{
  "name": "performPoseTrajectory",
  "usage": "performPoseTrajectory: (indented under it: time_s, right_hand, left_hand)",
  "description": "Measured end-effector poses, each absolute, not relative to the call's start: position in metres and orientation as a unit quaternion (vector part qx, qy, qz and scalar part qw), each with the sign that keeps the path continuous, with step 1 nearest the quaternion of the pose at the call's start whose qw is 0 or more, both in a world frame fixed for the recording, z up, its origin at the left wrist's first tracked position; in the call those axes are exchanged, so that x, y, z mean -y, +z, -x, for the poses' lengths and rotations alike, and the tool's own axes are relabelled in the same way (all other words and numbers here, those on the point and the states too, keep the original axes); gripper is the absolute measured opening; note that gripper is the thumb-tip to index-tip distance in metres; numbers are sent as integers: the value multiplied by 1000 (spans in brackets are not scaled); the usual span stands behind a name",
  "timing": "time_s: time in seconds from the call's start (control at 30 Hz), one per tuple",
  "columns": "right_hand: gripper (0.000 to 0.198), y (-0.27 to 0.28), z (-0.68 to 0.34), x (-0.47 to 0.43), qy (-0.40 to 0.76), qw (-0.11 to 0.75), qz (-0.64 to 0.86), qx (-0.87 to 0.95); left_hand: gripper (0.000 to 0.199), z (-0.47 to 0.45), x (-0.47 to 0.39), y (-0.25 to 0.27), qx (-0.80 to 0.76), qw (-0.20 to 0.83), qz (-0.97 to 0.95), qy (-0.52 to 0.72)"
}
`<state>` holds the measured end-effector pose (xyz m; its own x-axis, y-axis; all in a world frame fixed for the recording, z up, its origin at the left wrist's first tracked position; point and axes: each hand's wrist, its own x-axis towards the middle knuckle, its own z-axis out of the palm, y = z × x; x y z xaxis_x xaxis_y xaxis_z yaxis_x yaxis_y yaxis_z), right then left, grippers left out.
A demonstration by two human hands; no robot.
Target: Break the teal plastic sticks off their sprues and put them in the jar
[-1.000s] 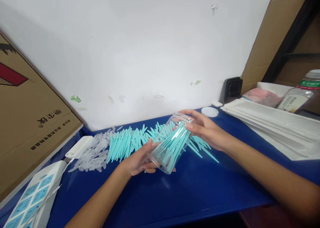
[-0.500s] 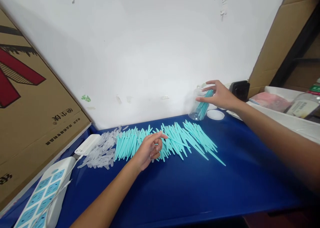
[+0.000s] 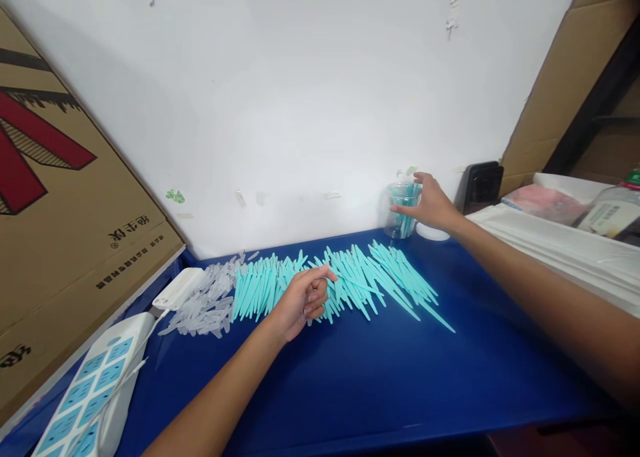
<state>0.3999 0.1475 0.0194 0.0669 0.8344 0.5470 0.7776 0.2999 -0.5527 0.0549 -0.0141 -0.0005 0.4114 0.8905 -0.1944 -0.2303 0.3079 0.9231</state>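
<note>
While the clear plastic jar [image 3: 399, 225] is stood upright near the wall [image 3: 300, 110]: some teal sticks are held inside it.
Right hand [image 3: 434, 205]: thumb and fingers are spread about the jar's upper part; firmness of grip cannot be told.
Left hand [image 3: 299, 303]: fingers are curled in over the loose teal row [image 3: 353, 280], well apart from the right.
Blue bench [image 3: 360, 383]: frosted pieces [image 3: 207, 303] are heaped left of the row; a white lid [image 3: 434, 233] is seen beside the jar.
</note>
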Motion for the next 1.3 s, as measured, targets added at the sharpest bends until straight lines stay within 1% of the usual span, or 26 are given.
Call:
performPoseTrajectory:
  time_s: [0.07,0.13,0.17,0.23,0.27,0.3,0.37,0.43,0.5,0.63,0.73,0.9,1.03,1.17,1.3]
  right_hand:
    - [99,19,-392,-131,-30,447,584,676]
    - [71,21,-379,-107,-96,485,557,667]
    - [56,22,-371,-94,-98,491,539,677]
    - [29,22,-351,-67,-42,482,486,728]
    - [23,21,-341,-54,6,457,451,766]
    - [21,19,-330,-42,39,447,416,790]
    - [21,13,-311,-22,61,412,360,835]
    - [23,8,-298,-8,48,346,293,890]
    - [27,6,-296,-4,24,313,272,910]
    - [32,6,-316,-18,-3,260,353,899]
    - [36,3,-331,-31,23,220,414,883]
    - [35,-5,-316,-20,89,209,419,879]
    - [28,-11,-296,-3,85,190,427,880]
    - [38,-18,-291,-3,73,151,474,864]
    - [27,-21,-292,-8,104,143,494,851]
  left_hand:
    - [34,-55,14,-1,-376,719,-435,392]
    - [34,-55,14,-1,-373,722,-429,394]
    - [35,-55,13,-2,-370,724,-426,397]
    - [34,-55,12,-2,-362,731,-415,403]
    - [34,-55,12,-3,-356,737,-406,405]
    - [33,-55,11,-3,-348,744,-398,408]
    - [30,-55,11,-2,-331,756,-383,414]
    - [27,-55,11,-1,-320,763,-383,411]
    - [25,-55,13,0,-321,761,-403,396]
    - [25,-57,18,2,-332,737,-457,370]
    - [27,-57,18,2,-343,721,-470,376]
    - [27,-55,14,0,-331,717,-455,411]
    - [27,-55,13,-1,-320,722,-442,426]
    - [31,-54,12,0,-330,713,-434,441]
    - [30,-52,8,0,-334,708,-425,455]
